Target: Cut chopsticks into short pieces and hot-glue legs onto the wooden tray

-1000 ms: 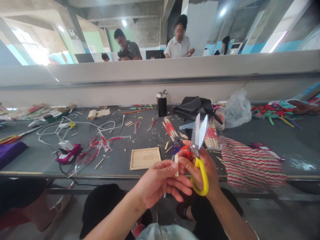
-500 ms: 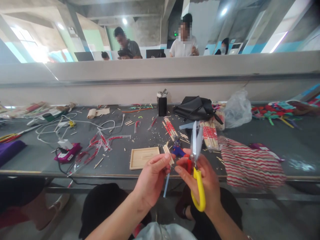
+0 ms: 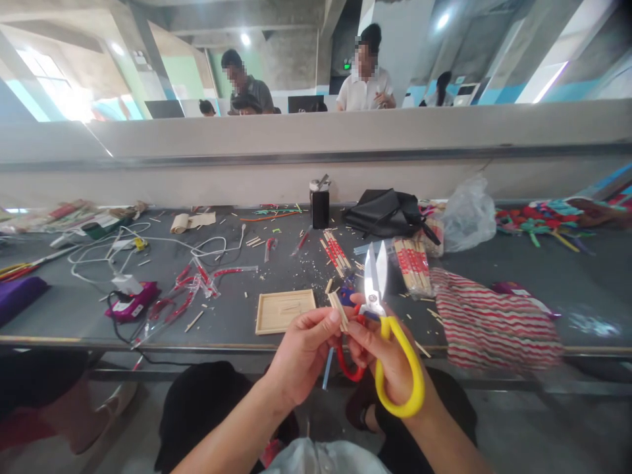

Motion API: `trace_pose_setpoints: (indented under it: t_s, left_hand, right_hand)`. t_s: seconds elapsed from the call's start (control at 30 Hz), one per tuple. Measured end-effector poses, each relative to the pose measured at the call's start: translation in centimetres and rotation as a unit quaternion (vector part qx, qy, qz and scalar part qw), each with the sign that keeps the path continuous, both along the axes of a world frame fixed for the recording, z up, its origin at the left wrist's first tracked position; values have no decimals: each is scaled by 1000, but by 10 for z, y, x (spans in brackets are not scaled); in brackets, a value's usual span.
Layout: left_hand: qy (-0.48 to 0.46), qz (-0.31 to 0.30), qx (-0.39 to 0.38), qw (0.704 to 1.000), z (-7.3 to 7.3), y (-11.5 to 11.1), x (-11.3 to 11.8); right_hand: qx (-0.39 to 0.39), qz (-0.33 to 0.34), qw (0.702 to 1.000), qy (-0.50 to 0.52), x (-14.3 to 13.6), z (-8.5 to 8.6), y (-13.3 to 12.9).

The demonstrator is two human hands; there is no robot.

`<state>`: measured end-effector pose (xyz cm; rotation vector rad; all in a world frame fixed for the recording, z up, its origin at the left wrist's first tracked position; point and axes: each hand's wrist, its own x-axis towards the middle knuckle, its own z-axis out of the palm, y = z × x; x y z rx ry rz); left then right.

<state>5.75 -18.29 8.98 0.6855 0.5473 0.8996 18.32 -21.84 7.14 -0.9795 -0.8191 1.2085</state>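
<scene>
From my screen, the left hand point(image 3: 309, 342) is pinching a few short sticks point(image 3: 338, 309), far ends leaning left, just right of the wooden tray point(image 3: 271, 319). The right hand point(image 3: 395, 368) grips the scissors point(image 3: 373, 301) lengthwise away from the wearer, slightly parted blades aimed at the wall point(image 3: 237, 184).

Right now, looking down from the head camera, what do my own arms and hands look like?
Your left hand and right hand are ungloved, with fingers uncovered. The left forearm and right forearm are bare too, no sleeves showing, and I can't make out a watch. Below them shows a pale grey-blue top.
</scene>
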Motion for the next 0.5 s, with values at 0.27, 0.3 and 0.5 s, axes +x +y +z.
trace_pose_setpoints:
  t_s: [0.27, 0.3, 0.5]
  left_hand:
    - [-20, -41, 15, 999, -4, 3, 0]
    - [-19, -25, 2, 1000, -6, 4, 0]
    - [2, 11, -51, 999, -12, 8, -2]
  right_hand:
    - [-11, 13, 1000, -21, -1, 1, -2]
    - [-7, 7, 999, -47, 0, 1, -2]
    - [46, -70, 962, -261, 5, 8, -5]
